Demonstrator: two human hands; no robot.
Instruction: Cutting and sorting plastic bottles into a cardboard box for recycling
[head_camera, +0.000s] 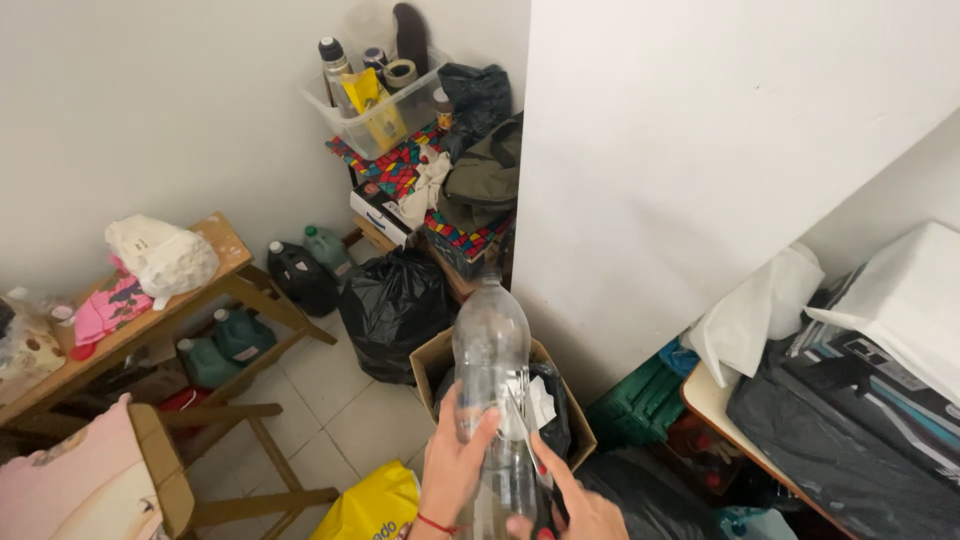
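A clear empty plastic bottle (491, 350) stands upright in front of me, held up over a cardboard box. My left hand (455, 468), with a red string on its wrist, is wrapped around the bottle's lower body. My right hand (578, 503) touches the bottle low on its right side, a finger lying along the plastic. The open cardboard box (432, 362) below is lined with a black bag and holds some white paper.
A full black rubbish bag (392, 305) sits behind the box. Green and dark jugs (305, 270) stand under a wooden table (215, 290) at left. A clear tub (375, 120) tops a colourful stack in the corner. A yellow bag (370, 505) lies near my feet; a white wall panel (720, 150) stands right.
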